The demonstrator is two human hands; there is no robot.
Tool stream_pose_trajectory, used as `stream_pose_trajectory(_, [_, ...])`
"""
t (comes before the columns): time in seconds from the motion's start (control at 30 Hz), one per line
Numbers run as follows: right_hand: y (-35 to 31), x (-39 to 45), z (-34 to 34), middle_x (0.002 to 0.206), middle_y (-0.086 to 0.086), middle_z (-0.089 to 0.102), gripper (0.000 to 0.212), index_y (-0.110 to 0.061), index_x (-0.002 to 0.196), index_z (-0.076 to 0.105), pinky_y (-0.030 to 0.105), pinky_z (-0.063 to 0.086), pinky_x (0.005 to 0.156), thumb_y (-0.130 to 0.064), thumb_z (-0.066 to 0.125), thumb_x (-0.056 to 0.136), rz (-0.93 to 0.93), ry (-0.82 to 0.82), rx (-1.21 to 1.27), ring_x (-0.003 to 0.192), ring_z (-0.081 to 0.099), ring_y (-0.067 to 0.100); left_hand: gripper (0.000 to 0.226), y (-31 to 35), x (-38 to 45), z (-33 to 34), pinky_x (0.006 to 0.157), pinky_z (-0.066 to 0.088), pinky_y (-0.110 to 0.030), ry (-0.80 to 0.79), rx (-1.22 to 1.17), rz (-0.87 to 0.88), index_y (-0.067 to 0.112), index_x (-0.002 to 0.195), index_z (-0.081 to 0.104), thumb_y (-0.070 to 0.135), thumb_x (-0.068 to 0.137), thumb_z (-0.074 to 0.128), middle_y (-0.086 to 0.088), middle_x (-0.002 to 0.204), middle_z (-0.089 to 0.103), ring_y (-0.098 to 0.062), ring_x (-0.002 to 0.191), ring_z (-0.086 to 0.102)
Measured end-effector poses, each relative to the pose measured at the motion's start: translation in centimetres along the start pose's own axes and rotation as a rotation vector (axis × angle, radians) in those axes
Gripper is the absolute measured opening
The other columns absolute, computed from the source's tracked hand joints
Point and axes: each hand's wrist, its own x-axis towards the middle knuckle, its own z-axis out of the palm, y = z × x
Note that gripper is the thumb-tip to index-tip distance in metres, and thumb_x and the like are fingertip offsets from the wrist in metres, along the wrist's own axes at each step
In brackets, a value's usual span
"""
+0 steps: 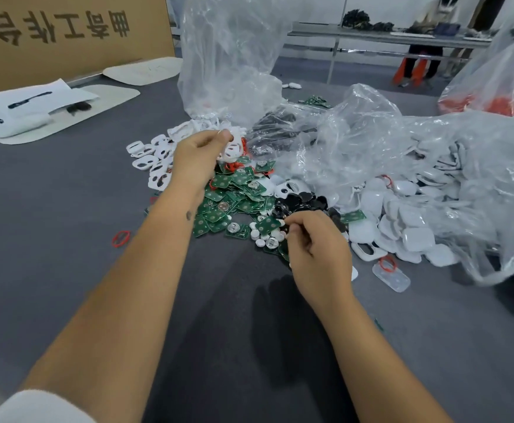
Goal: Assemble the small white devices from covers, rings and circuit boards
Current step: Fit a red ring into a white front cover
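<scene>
My left hand (196,155) is raised over the heap and pinches a white cover with dark openings (232,148). My right hand (316,248) is lower, at the near edge of the heap, its fingers curled around a small black part (285,228) beside a green circuit board (267,225). A pile of green circuit boards (234,193) lies between the hands. White open covers (151,160) lie to the left, black parts (304,201) in the middle, and closed white covers (402,227) to the right. A red ring (120,238) lies alone on the grey table.
Crumpled clear plastic bags (356,138) stand behind and to the right of the heap. A clear case with a red ring (390,276) lies at the right. A cardboard box (66,35) and white pads (29,114) sit at the far left. A person stands at a far table (371,38).
</scene>
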Motion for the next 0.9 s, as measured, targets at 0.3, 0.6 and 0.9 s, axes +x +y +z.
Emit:
stream_pose_trajectory(0.3, [1.0,0.8,-2.1,0.092,-0.011,0.059,0.022,-0.027,0.112,0.06,0.025,0.046,0.074,-0.027,0.053,0.092,0.153,0.132,0.119,0.079,0.053,0.003,0.02,-0.1,-9.1,6.2,0.066,0.057,-0.031,-0.298,-0.683,-0.302,0.016,0.092,0.053,0.02,0.106,0.039,-0.002,0.082,0.065,-0.017,0.073,0.067])
stream_pose_trajectory(0.6, [1.4,0.0,-2.0,0.086,-0.015,0.05,0.009,-0.028,0.101,0.062,0.011,0.036,0.064,-0.028,0.056,0.094,0.04,0.099,-0.072,0.078,0.047,0.002,0.023,-2.6,-12.6,7.9,0.072,0.054,-0.026,-0.496,-0.626,-0.214,0.022,0.113,0.062,0.03,0.104,0.042,0.0,0.085,0.066,-0.013,0.079,0.065])
stream_pose_trajectory(0.9, [1.2,-0.3,-1.7,0.094,-0.006,0.057,0.015,-0.021,0.103,0.068,0.037,0.047,0.06,-0.017,0.06,0.091,-0.009,0.027,-0.172,0.074,0.052,0.014,0.02,-2.4,-10.2,7.7,0.056,0.036,-0.025,-0.19,-0.301,-0.075,0.025,0.096,0.055,0.03,0.08,0.044,0.009,0.069,0.045,-0.004,0.053,0.04])
